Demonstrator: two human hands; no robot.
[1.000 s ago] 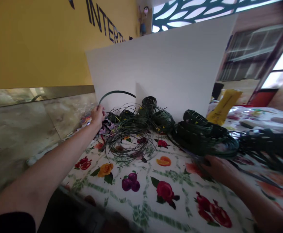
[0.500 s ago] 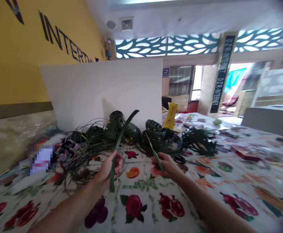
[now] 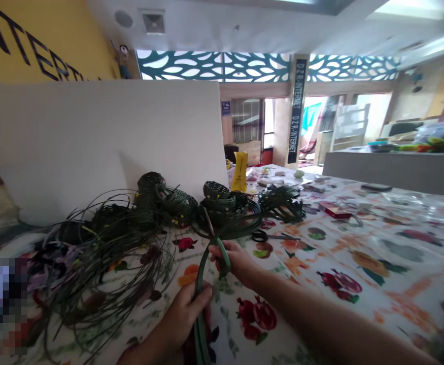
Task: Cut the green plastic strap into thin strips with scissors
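Observation:
My left hand grips a flat dark green strip low down, with its lower end running out past the bottom of the view. The strip bends upward in a narrow loop to my right hand, whose fingers pinch its upper part. Just above my right hand stand dark green woven baskets, stacked and partly nested. More woven baskets lie to their left, and a tangle of thin dark strands spreads beside my left hand.
Black-handled scissors lie on the fruit-print tablecloth to the right of my right hand. Behind them are a bunch of dark strips, a red box and a yellow bag. A white board stands behind the baskets.
The view has swung further right. My hands have come closer together, and the strip, straight and upright half a second ago, now bends in a loop between them.

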